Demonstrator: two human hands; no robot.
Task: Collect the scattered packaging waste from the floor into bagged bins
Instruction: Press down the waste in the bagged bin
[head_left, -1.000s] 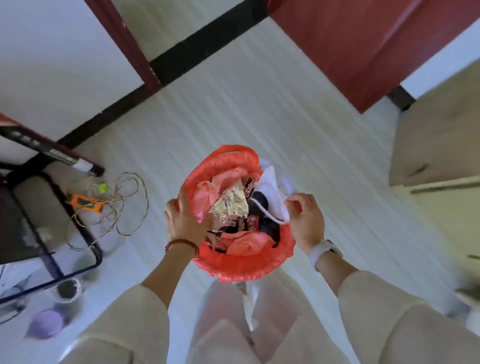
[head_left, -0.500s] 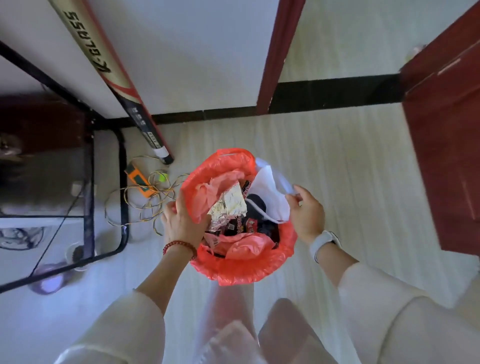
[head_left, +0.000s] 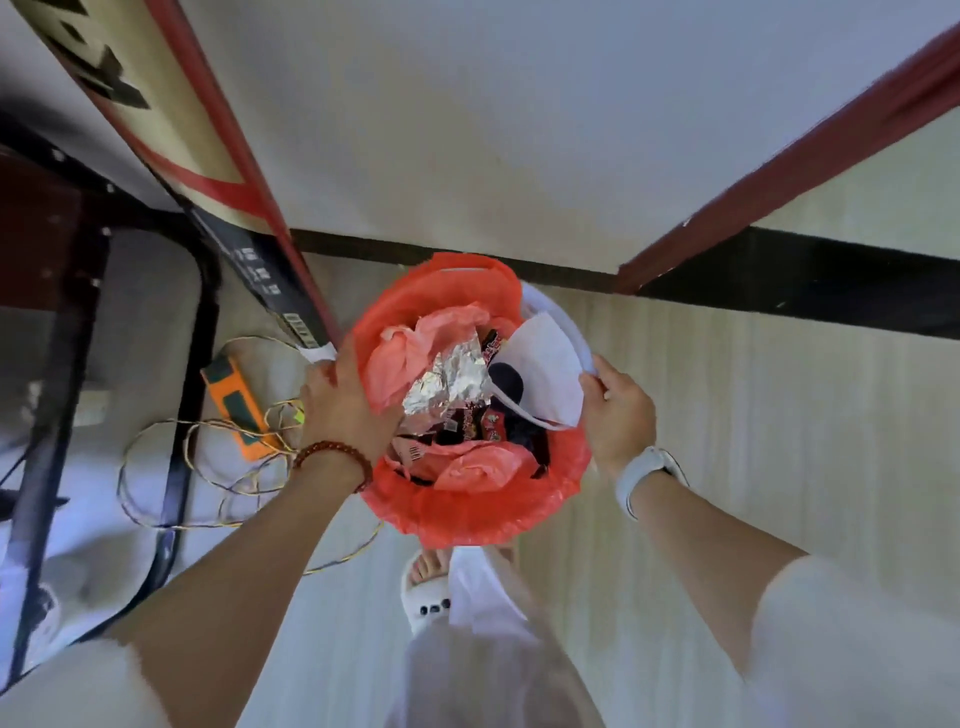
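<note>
In the head view, the person stands over a small bin (head_left: 558, 332) lined with a red bag (head_left: 467, 512) and holds it with both hands above the floor (head_left: 753, 415).

The left hand (head_left: 345, 410) grips the left side of the rim; its fingers curl over the edge of the red bag, and the thumb seems to lie inside, against the pink plastic. The right hand (head_left: 618, 415) holds the right side, where the white rim of the bin shows outside the bag; its fingers are curled round this rim. I judge that two hands on opposite sides keep the bin level, so that nothing falls out while it is carried.

The bin is quite full. Inside lie crumpled pink plastic (head_left: 421, 348), a piece of silver foil (head_left: 449, 382), a white paper sheet (head_left: 545, 369), some red and black snack wrappers (head_left: 480, 423) and one more pink piece (head_left: 480, 467) near the front edge. The packaging waste is therefore already inside the bagged bin, not on the floor under it.

To the left, an orange device (head_left: 236, 402) lies on the floor with a thin tangled wire (head_left: 208, 467), beside a black metal frame (head_left: 192, 364). A long board with red edge (head_left: 208, 156) leans against the wall (head_left: 519, 130). A foot in a white slipper (head_left: 428, 587) is just below the bin.
</note>
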